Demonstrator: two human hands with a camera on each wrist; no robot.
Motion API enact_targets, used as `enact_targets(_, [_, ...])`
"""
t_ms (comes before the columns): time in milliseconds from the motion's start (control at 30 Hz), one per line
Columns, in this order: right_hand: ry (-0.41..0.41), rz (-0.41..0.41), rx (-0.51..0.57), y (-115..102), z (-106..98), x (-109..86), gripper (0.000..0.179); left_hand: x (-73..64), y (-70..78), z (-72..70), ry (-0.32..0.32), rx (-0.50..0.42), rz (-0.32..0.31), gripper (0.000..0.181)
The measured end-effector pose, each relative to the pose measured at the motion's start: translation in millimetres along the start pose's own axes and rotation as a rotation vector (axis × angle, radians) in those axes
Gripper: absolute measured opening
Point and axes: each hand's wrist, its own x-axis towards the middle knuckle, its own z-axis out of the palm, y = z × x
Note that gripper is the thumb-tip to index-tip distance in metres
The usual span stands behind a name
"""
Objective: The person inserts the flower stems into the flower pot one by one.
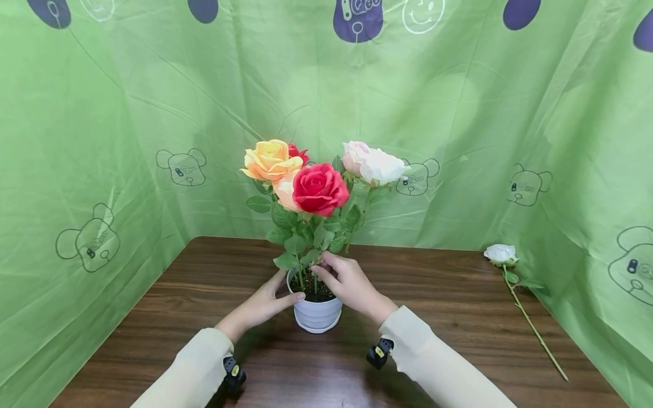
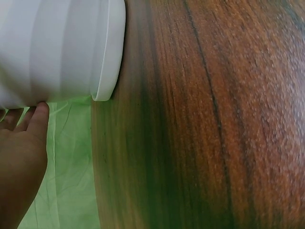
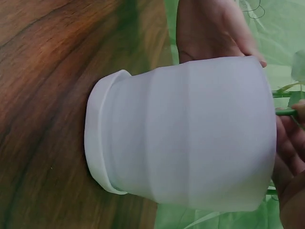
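A white flower pot [image 1: 317, 314] filled with dark soil stands on the table on its white saucer [image 3: 97, 138]. My left hand [image 1: 261, 303] holds the pot from the left, thumb at the rim and fingers along its side. Just above the soil, my right hand [image 1: 353, 284] pinches a green rose stem [image 3: 286, 112] between thumb and fingers. Over the hands rise the blooms: a large red rose [image 1: 320, 190] in front, a yellow-orange rose [image 1: 270, 160] at left, and a white rose [image 1: 381, 166] at right. A peach rose and another red one are partly hidden behind them.
At the right side of the brown wooden table [image 1: 439, 283] lies a single white rose [image 1: 501, 253], its long stem pointing toward the front. Green printed cloth [image 1: 285, 73] hangs behind and on both sides of the table.
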Motion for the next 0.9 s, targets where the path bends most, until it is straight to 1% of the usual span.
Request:
enact_targets(100, [0.019, 0.011, -0.002, 2, 2, -2.0, 0.015, 0.2, -0.2, -0.1, 0.001, -0.001, -0.003, 0.084])
enact_targets(267, [0.036, 0.048, -0.005, 5, 7, -3.6, 0.012, 1.2, -3.5, -0.4, -0.001, -0.009, 0.024, 0.082])
enact_targets(367, [0.05, 0.079, 0.0, 6, 11, -4.7, 0.011, 1.2, -5.6, -0.3, -0.007, -0.009, 0.034, 0.079])
enact_targets(500, [0.06, 0.122, 0.002, 5, 14, -4.9, 0.014, 0.3, -6.0, -1.0, -0.018, -0.015, 0.04, 0.076])
enact_targets(600, [0.046, 0.137, -0.005, 5, 15, -5.0, 0.017, 0.5, -5.6, -1.3, -0.024, -0.023, 0.039, 0.075])
enact_targets(667, [0.031, 0.137, -0.008, 5, 14, -5.3, 0.019, 1.0, -5.8, -1.3, -0.024, -0.018, 0.025, 0.075])
enact_targets(800, [-0.004, 0.134, 0.002, 6, 13, -6.2, 0.017, 1.1, -5.9, -1.2, -0.018, -0.004, -0.008, 0.079])
enact_targets(900, [-0.031, 0.122, 0.004, 8, 11, -6.9, 0.015, 1.4, -6.6, -1.0, -0.014, -0.002, -0.008, 0.08])
